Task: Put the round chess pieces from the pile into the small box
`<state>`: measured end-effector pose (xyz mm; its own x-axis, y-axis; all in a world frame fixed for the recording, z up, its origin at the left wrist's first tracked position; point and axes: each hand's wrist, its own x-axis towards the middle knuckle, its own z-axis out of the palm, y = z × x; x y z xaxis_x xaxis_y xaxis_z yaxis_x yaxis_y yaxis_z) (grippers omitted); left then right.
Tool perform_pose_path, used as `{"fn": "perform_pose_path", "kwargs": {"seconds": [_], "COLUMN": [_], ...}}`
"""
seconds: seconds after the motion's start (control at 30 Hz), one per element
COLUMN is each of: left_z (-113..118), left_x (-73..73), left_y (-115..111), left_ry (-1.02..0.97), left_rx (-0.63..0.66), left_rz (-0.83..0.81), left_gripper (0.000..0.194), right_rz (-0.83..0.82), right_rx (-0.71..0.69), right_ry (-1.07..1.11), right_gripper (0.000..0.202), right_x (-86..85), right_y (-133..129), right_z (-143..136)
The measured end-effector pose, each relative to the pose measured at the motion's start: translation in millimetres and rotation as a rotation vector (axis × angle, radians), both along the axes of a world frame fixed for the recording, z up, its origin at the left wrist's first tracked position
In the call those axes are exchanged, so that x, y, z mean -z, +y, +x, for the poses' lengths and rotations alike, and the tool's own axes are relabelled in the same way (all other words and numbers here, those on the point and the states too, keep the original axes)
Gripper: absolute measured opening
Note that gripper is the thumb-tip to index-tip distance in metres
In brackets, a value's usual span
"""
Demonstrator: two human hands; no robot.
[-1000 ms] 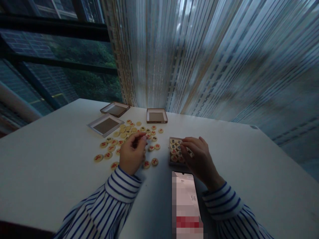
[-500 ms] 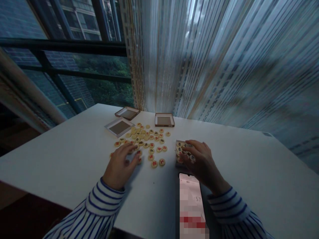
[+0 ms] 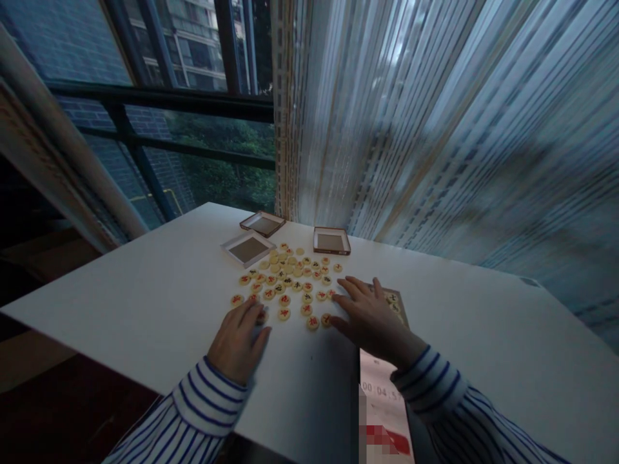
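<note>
Many round xiangqi pieces (image 3: 284, 300) with red or black characters, some showing plain faces, lie spread over the white table (image 3: 159, 277). At the near left of the spread, my left hand (image 3: 239, 341) has its fingers apart, with the fingertips at a piece (image 3: 262, 316). My right hand (image 3: 374, 319) reaches leftward with spread fingers, its thumb by a red-marked piece (image 3: 326, 320). Behind that hand, and partly hidden by it, is a box (image 3: 404, 310) holding pieces. Neither hand grips anything visible.
Three shallow trays or lids stand at the back: a pale one (image 3: 247, 249), a brown-edged one (image 3: 262, 223) and another (image 3: 331, 240). A lit phone (image 3: 387, 393) lies below my right hand. Curtains and a window rise behind the table.
My right hand has moved off the box toward the loose pieces at its left. My left hand has drawn slightly nearer, uncovering several pieces. The view has shifted a little.
</note>
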<state>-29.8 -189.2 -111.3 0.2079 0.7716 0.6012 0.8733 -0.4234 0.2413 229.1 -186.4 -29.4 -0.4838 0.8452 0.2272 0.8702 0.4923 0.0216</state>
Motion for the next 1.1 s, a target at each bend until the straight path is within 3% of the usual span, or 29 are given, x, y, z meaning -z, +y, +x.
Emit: {"fn": "perform_pose_path", "kwargs": {"seconds": [0.27,0.53,0.7,0.83,1.1], "left_z": [6,12,13,19,59], "left_x": [5.2,4.6,-6.7,-21.0,-58.5], "left_y": [12,18,13,10,8], "left_ry": [-0.058,-0.131,-0.186,-0.367,-0.882], "left_rx": [0.081,0.123,0.114,0.128,0.296], "left_rz": [0.047,0.041,0.073,-0.074,-0.639], "left_gripper": [0.026,0.029,0.030,0.028,0.032], "right_rz": [-0.240,-0.223,-0.206,-0.143,0.017], "right_rx": [0.049,0.076,0.076,0.028,-0.173], "right_ry": [-0.063,-0.110,-0.099,-0.006,0.152], "right_gripper": [0.027,0.026,0.026,0.022,0.022], "right_x": [-11.7,-4.4,-5.2,-14.0,-25.7], "right_y": [30,42,44,40,12], "right_z": [-15,-26,-27,-23,-11]}}
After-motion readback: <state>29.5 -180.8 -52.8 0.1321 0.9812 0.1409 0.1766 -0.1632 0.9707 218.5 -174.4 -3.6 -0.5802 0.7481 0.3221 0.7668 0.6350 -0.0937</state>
